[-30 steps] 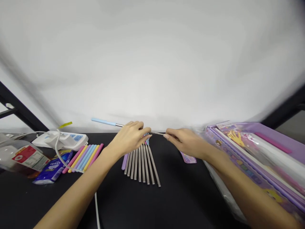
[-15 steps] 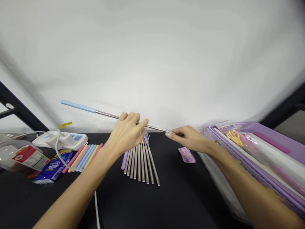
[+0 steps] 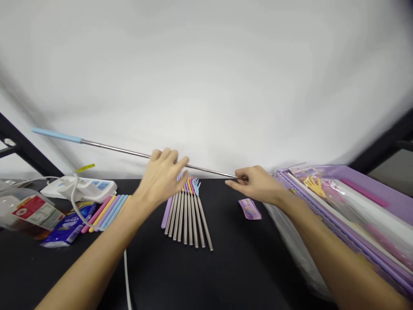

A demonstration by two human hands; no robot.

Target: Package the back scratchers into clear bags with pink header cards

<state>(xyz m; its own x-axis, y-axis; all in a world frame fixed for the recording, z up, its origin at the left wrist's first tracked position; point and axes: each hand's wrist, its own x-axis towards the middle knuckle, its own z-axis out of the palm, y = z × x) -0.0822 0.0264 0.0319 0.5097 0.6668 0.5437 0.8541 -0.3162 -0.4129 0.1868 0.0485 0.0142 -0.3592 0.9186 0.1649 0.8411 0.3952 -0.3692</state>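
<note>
A telescopic back scratcher [image 3: 112, 149] with a light blue handle is stretched out long, slanting across in front of the wall. My left hand [image 3: 163, 174] is curled around the middle of its metal rod, thumb and fingers loosely closed. At the right end my right hand [image 3: 253, 183] grips the thin tip of the rod, and its fingers hide the head. Below my left hand, several metal back scratchers [image 3: 190, 219] with small coloured hand-shaped heads lie fanned out on the black table [image 3: 232, 267]. A purple handle [image 3: 167, 213] is at the left of the fan.
Coloured handle tubes [image 3: 106, 211] lie left, partly behind my forearm. Beyond are a white power strip [image 3: 80, 189] with a cable, a blue packet [image 3: 69, 226] and a bottle [image 3: 29, 211]. A small pink packet [image 3: 250, 209] sits right, near a purple box [image 3: 364, 185] of wrapped items.
The blue handle has swung up and far to the left as the rod lengthened between it and my right hand. My left hand has shifted slightly left and up; my right hand slightly right.
</note>
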